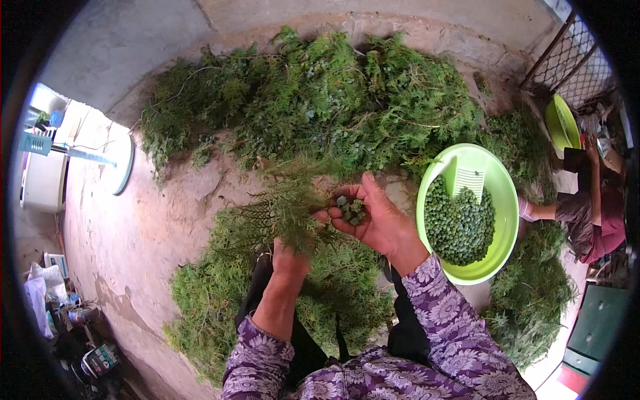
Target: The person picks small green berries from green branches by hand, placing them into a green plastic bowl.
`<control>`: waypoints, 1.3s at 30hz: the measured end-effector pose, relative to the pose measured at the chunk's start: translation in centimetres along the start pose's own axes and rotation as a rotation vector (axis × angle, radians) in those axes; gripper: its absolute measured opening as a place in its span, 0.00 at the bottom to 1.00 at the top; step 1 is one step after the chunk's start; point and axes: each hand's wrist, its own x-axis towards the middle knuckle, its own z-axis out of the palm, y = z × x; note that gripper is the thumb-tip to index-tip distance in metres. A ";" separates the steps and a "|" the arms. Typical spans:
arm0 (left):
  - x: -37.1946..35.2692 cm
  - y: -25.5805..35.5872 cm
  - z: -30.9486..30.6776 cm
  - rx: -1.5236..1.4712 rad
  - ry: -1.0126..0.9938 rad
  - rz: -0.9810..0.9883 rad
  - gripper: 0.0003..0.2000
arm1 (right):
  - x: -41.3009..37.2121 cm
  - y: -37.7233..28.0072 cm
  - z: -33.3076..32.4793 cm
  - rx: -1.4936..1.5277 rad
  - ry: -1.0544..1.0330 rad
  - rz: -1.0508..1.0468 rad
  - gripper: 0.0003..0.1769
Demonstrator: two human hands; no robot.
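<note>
My left hand (293, 255) is closed around a leafy evergreen branch (272, 208), whose feathery sprays hide most of the fingers. Close beside it, my right hand (383, 223) is turned palm up, with several small blue-green cones (351, 211) cupped in its curled fingers. The fingertips of both hands meet near the branch's edge. To the right stands a light green plastic basin (511, 223) with a ridged washboard part (469, 179). A heap of green cones (460, 227) lies in it.
A long pile of cut evergreen branches (320, 100) lies along the wall. More branches (347, 283) lie below my hands and at right (530, 300). Another person (593, 207) sits at far right near a second green basin (562, 123). A fan base (125, 163) stands at left.
</note>
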 end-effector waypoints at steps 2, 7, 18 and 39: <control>0.0 -0.1 0.0 -0.173 -0.010 -0.031 0.10 | -0.1 0.0 0.1 0.005 -0.016 -0.017 0.23; -0.5 2.9 2.2 -0.142 0.097 -0.210 0.08 | -1.1 -1.4 -0.3 -0.129 -0.040 -0.087 0.15; 0.3 2.7 0.7 -0.327 -0.023 -0.284 0.06 | -1.0 -1.6 -1.0 -0.321 -0.127 -0.232 0.07; -0.6 2.8 1.0 -0.243 -0.081 -0.326 0.06 | -2.6 -1.9 0.2 -0.956 -0.263 -0.142 0.15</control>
